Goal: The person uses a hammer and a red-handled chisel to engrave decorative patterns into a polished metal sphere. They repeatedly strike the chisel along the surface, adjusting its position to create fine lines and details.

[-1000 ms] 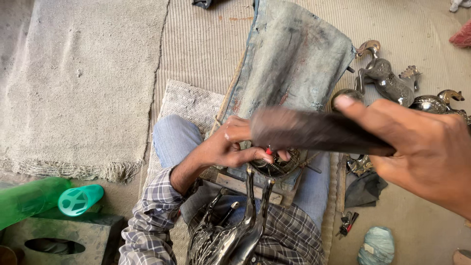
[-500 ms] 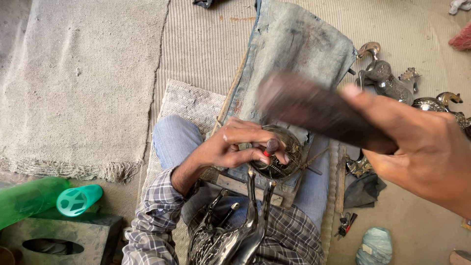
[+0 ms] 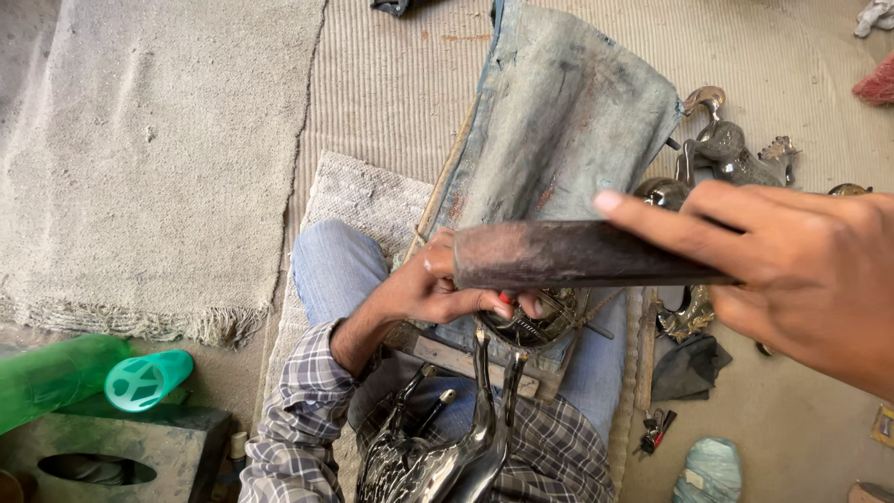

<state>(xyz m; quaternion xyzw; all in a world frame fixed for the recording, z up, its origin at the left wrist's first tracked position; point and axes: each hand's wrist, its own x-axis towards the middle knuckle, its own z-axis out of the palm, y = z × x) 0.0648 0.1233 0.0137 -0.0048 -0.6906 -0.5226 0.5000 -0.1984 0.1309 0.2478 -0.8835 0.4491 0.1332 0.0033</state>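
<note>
My right hand (image 3: 792, 270) grips a dark, thick wooden mallet-like bar (image 3: 568, 254), held level above my lap. Just under its left end, my left hand (image 3: 438, 284) pinches a small tool with a red tip against a round dark metal piece (image 3: 545, 321). That piece rests on a wooden board (image 3: 466, 359) covered by a worn blue cloth (image 3: 559, 130). A dark metal bird-like figure with long legs (image 3: 447, 447) lies against my checked shirt.
Several metal animal figures (image 3: 726, 154) lie on the ribbed mat at the right. A green plastic bottle (image 3: 84, 377) rests on a grey block at lower left. A beige rug (image 3: 140, 158) covers the left. Small keys and a rag lie at the lower right.
The bar in my right hand swung up and tilted, then came back down level over the metal piece. My left hand stayed on the piece with small finger shifts.
</note>
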